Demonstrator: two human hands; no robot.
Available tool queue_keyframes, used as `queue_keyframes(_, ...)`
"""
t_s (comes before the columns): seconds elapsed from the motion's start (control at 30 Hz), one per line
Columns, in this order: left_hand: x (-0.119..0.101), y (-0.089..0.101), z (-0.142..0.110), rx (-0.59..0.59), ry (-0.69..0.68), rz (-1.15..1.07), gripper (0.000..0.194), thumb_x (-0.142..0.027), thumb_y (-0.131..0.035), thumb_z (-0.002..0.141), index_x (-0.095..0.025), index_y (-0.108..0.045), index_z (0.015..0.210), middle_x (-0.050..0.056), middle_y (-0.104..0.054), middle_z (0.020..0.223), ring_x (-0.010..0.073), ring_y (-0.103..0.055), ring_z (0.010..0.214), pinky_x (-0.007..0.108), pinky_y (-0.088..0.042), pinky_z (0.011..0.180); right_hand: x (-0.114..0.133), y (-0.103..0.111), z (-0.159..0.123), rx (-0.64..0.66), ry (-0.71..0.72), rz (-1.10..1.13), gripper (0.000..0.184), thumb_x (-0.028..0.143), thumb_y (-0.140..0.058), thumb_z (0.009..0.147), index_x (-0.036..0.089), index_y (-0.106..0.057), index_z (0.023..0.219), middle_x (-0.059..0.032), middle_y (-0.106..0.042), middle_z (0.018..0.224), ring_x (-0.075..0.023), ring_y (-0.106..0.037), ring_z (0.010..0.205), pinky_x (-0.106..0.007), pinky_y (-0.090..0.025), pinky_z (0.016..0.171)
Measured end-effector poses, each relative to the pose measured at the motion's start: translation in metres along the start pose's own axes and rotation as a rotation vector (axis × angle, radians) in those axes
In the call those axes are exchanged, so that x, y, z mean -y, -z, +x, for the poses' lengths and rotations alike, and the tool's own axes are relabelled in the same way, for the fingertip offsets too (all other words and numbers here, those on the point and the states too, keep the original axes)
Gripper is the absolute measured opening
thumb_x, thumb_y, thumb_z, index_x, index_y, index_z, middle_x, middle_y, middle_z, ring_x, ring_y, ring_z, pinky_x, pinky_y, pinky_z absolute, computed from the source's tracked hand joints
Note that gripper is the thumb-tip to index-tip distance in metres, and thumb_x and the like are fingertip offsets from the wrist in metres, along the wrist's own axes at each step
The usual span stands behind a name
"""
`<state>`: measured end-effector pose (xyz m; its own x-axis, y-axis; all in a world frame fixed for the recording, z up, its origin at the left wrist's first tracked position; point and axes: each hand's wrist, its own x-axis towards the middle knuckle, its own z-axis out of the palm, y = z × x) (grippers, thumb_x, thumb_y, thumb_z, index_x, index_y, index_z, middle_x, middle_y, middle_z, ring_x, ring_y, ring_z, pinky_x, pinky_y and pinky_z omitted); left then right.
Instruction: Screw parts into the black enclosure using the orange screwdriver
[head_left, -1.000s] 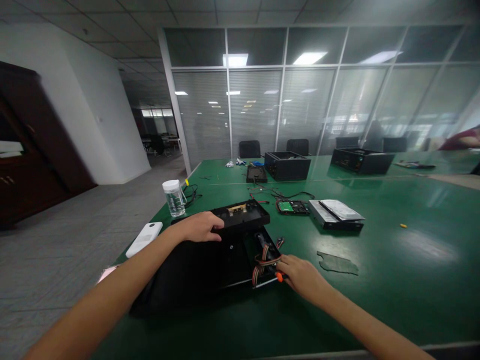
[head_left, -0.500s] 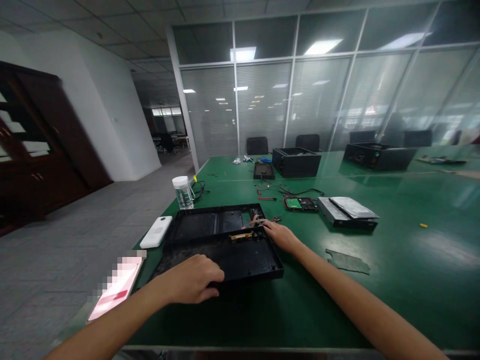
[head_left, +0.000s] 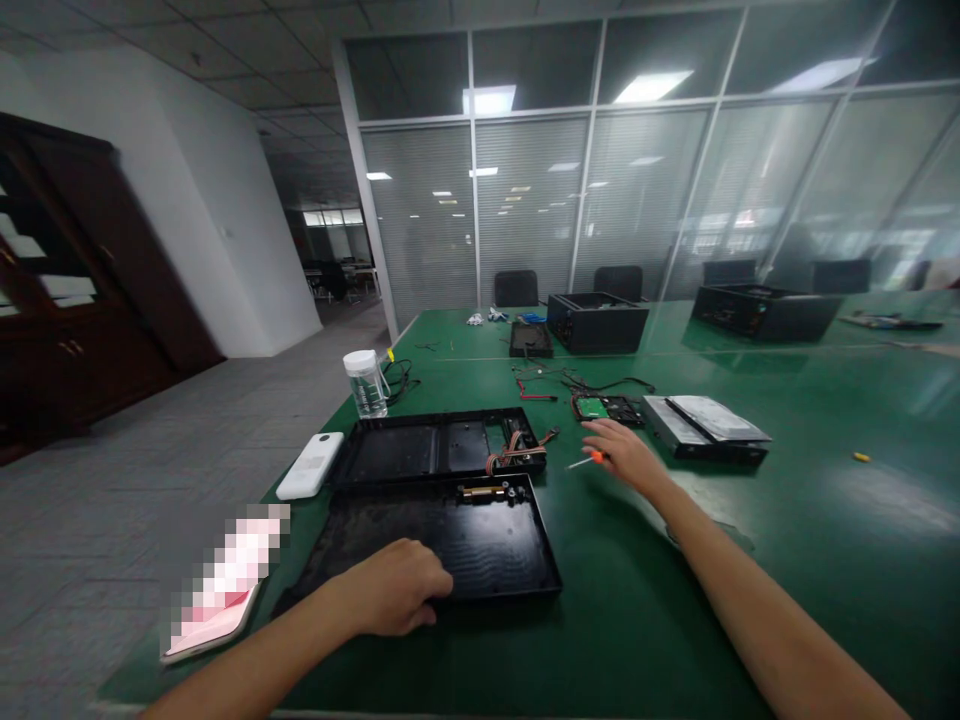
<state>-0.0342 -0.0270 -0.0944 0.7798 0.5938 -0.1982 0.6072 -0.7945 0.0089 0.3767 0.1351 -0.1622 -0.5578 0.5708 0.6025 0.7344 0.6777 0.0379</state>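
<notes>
An opened black plastic casing in two shallow halves lies in front of me. My left hand (head_left: 401, 588) is closed at the front edge of the nearer half (head_left: 495, 560), its thumb below the rim. A brass-coloured strip (head_left: 484, 492) sits at that half's back edge. The farther half (head_left: 405, 448) has striped ribbon wires (head_left: 516, 452) at its right end. Right of the casing, my right hand (head_left: 622, 455) is above the table with a small screwdriver (head_left: 597, 457) in it. Orange handle and thin shaft point left; the rest is hidden under the fingers.
On the green table (head_left: 825, 560), a green-and-black circuit part (head_left: 600, 408) and a silver-topped drive box (head_left: 709, 430) lie beyond my right hand. A bottle (head_left: 366, 385), white power bank (head_left: 310, 466) and phone (head_left: 225, 590) line the left side. Black cases (head_left: 598, 325) stand farther back.
My right hand has moved right, away from the ribbon wires, and the screwdriver now shows. The nearer half of the casing has come down flatter, with my left hand still at its edge.
</notes>
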Motion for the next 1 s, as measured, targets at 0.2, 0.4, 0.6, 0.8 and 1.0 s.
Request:
queue_keyframes(0.2,0.018,0.009,0.057,-0.195,-0.075,-0.005,0.047,-0.061,-0.055,0.073,-0.018,-0.062,0.091,0.005,-0.063,0.080,0.0188,-0.059,0.073,0.025,-0.042,0.061,0.003,-0.017,-0.004,-0.063,-0.090,0.144,0.022,0.030,-0.048,0.084,0.022,-0.064,0.097,-0.0088,-0.057,0.118,-0.0242,-0.049,0.112,-0.047,-0.039,0.096)
queue_keyframes(0.4,0.036,0.000,0.146,-0.376,-0.295,0.270,0.011,-0.021,-0.054,0.084,-0.016,-0.062,0.078,0.006,-0.058,0.084,0.0176,-0.053,0.080,0.030,-0.041,0.077,0.036,-0.022,0.005,-0.042,-0.103,0.232,0.020,0.030,-0.047,0.085,0.023,-0.063,0.096,-0.0079,-0.061,0.110,-0.0222,-0.052,0.107,-0.044,-0.041,0.094)
queue_keyframes(0.6,0.052,-0.026,0.159,-0.507,-0.335,0.223,0.018,-0.014,-0.045,0.088,-0.015,-0.060,0.078,0.005,-0.055,0.081,0.0144,-0.050,0.077,0.027,-0.039,0.076,0.035,-0.018,0.004,-0.080,-0.196,0.287,0.023,0.033,-0.044,0.087,0.021,-0.064,0.092,-0.0083,-0.063,0.103,-0.0206,-0.055,0.101,-0.040,-0.044,0.091)
queue_keyframes(0.8,0.047,-0.030,0.159,-0.551,-0.278,0.059,0.018,-0.020,-0.038,0.092,-0.014,-0.054,0.084,0.006,-0.056,0.089,0.0156,-0.051,0.086,0.028,-0.039,0.081,0.038,-0.017,0.007,-0.057,-0.208,0.308,0.024,0.033,-0.041,0.088,0.021,-0.062,0.091,-0.0083,-0.064,0.102,-0.0204,-0.055,0.101,-0.039,-0.043,0.090)
queue_keyframes(1.0,0.042,-0.036,0.166,-0.580,-0.133,0.002,0.022,-0.020,-0.032,0.093,-0.012,-0.052,0.088,0.007,-0.056,0.082,0.0184,-0.052,0.081,0.034,-0.041,0.081,0.040,-0.015,0.006,-0.035,-0.247,0.310,0.025,0.035,-0.041,0.089,0.021,-0.061,0.093,-0.0070,-0.065,0.098,-0.0192,-0.057,0.096,-0.037,-0.045,0.088)
